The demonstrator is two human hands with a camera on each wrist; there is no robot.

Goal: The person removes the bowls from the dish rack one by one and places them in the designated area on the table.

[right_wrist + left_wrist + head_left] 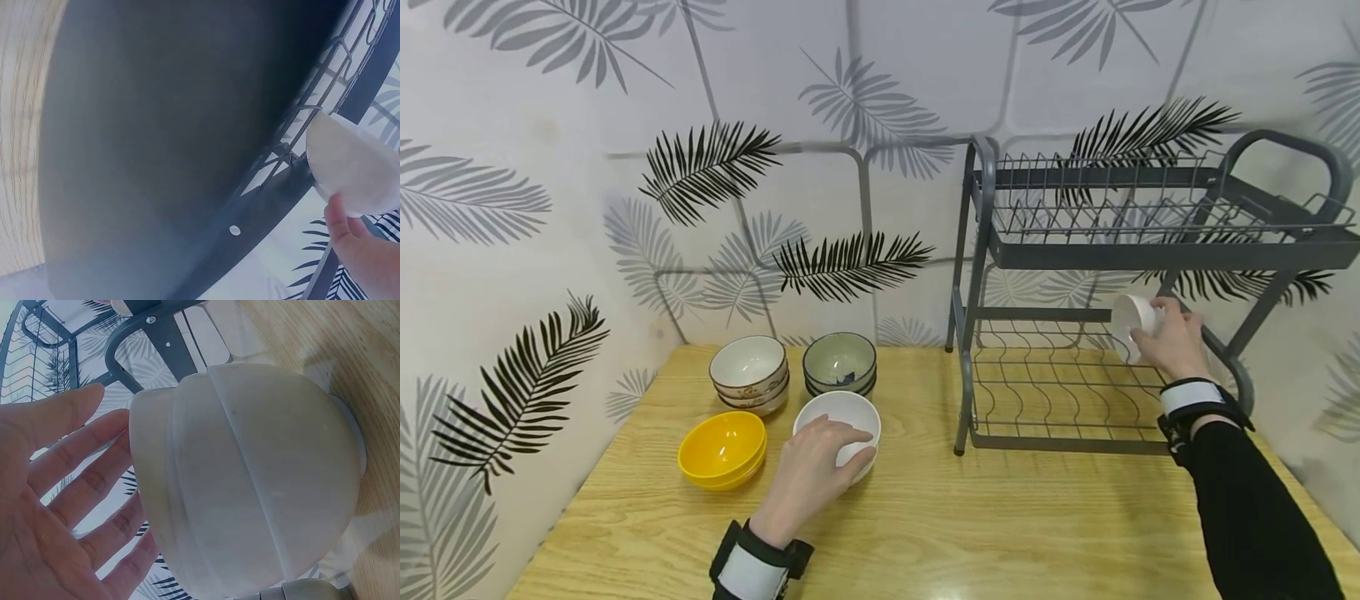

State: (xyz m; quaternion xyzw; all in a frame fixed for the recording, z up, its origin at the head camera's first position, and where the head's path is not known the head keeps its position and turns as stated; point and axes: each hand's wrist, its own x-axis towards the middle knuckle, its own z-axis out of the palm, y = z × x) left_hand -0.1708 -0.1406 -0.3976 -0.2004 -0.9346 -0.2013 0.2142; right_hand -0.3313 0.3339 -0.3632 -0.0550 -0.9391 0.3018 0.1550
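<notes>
On the lower tier of a dark grey dish rack (1075, 446), my right hand (1177, 340) pinches a white bowl (1126, 327) tipped on its side. The right wrist view shows the same bowl (350, 165) against the rack's wires, with fingers (340, 225) at its edge. My left hand (816, 467) is over a nested stack of white bowls (842, 407) on the table. In the left wrist view, its relaxed fingers (94, 481) reach to the rim of the white stack (250, 481), thumb spread apart.
Left of the white stack sit nested yellow bowls (722, 450). Behind them stand patterned white bowls (748, 371) and green-grey bowls (840, 362), both stacked. The rack's upper wire tier (1150, 254) overhangs my right hand. A leaf-patterned wall (910, 75) closes off the back.
</notes>
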